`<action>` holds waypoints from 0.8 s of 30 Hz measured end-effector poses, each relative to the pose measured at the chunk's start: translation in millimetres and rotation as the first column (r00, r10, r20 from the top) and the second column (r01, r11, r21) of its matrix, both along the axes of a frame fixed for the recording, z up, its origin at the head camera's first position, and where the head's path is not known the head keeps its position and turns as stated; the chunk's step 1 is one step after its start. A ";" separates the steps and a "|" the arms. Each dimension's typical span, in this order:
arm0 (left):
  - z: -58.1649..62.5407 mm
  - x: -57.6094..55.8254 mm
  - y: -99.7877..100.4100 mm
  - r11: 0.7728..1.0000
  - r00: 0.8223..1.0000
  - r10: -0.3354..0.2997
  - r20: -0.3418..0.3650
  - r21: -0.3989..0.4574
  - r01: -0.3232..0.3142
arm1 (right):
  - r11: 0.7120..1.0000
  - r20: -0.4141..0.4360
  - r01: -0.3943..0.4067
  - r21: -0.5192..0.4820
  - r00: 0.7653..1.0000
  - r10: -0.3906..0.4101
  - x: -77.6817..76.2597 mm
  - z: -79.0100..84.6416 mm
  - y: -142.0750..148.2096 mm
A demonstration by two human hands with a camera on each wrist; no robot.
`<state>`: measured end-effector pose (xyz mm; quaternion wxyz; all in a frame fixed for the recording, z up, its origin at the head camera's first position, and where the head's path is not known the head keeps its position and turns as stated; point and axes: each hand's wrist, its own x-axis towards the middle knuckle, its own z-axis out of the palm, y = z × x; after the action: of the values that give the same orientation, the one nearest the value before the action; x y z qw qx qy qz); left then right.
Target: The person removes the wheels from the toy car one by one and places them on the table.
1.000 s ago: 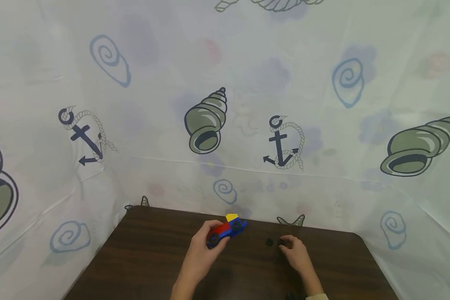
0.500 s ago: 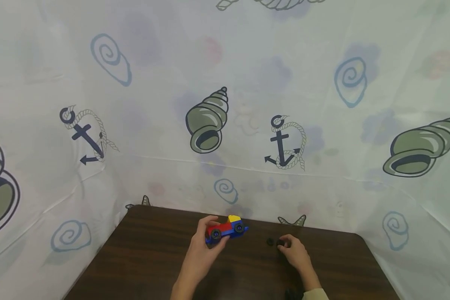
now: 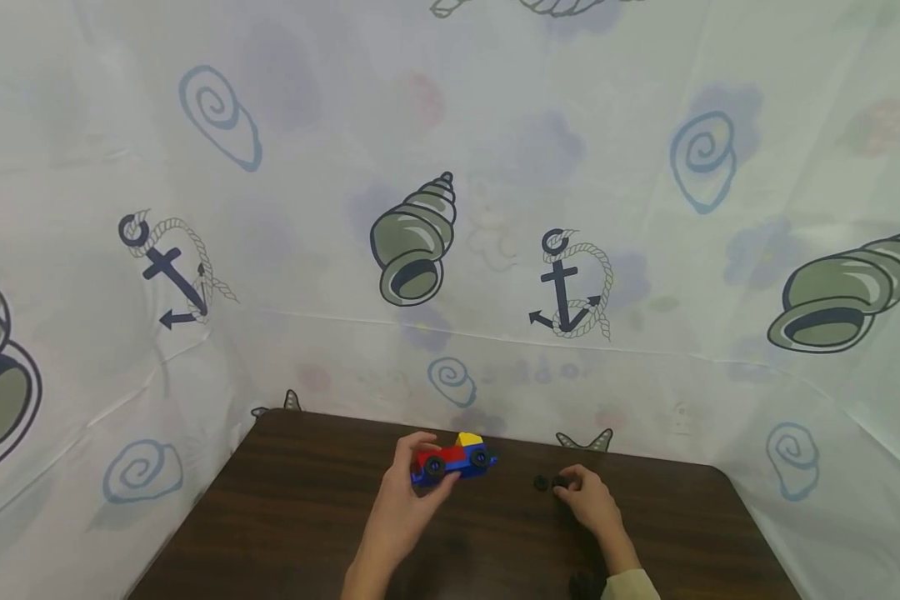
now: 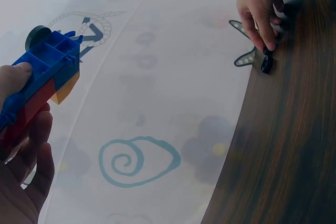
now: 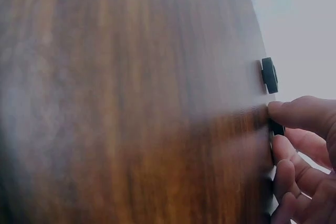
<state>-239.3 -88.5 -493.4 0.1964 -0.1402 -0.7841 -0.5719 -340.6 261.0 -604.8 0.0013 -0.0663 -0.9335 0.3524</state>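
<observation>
My left hand (image 3: 405, 504) holds a toy car (image 3: 453, 463) of blue, red and yellow bricks above the table. Two black wheels show on its side in the head view. The left wrist view catches the car's blue underside (image 4: 47, 59), with my thumb on it and bare pegs along the near side. Over at the right, my right hand (image 3: 594, 502) pinches a small black wheel (image 3: 560, 482) at the tabletop. Just left of it lies another black wheel (image 3: 542, 482), which the right wrist view shows apart from my fingers (image 5: 269, 74).
The dark wooden table (image 3: 307, 500) has rounded far corners. Behind and on both sides hangs a white cloth (image 3: 285, 250) printed with shells and anchors. Dark pieces (image 3: 581, 583), too dim to make out, lie beside my right sleeve (image 3: 630, 586).
The toy car has turned in my left hand to a more level pose, its wheeled side facing me. My right hand has shifted slightly left with the pinched wheel.
</observation>
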 end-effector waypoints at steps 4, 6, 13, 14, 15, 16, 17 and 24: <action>-0.7 -0.5 -1.3 1.000 1.000 -0.001 0.018 -0.014 0.001 | 1.000 -0.006 -0.013 -0.013 1.000 0.013 -0.8 -0.3 1.3; -1.6 -0.7 -1.5 1.000 0.999 -0.004 0.033 -0.016 0.005 | 0.999 -0.020 -0.014 -0.039 1.000 0.013 0.1 -1.2 1.8; -2.6 -1.9 0.4 1.000 0.997 -0.029 0.070 -0.001 0.029 | 0.981 -0.140 0.056 -0.188 0.987 -0.083 16.1 11.9 -4.8; -2.5 -2.1 0.5 1.000 0.997 -0.027 0.071 -0.004 0.027 | 0.978 -0.157 0.056 -0.201 0.984 -0.088 18.8 16.4 -8.0; -2.2 -2.3 0.5 1.000 0.997 -0.023 0.074 -0.009 0.023 | 0.977 -0.176 0.055 -0.204 0.980 -0.092 21.3 21.2 -11.8; -2.1 -2.4 0.5 1.000 0.997 -0.017 0.080 -0.016 0.018 | 0.977 -0.195 0.051 -0.209 0.977 -0.092 23.3 25.7 -16.0; -2.1 -2.7 0.6 1.000 0.996 -0.011 0.088 -0.022 0.013 | 0.976 -0.211 0.050 -0.212 0.973 -0.095 25.2 30.2 -20.9; -4.4 -4.2 4.1 0.999 0.995 -0.019 0.094 -0.030 0.022 | 0.941 -0.372 -0.041 -0.335 0.924 -0.092 41.8 64.8 -66.1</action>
<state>-243.5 -84.4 -497.8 0.1514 -0.1242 -0.7998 -0.5674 -298.8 195.0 -540.0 0.1766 -0.0078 -0.8402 0.5127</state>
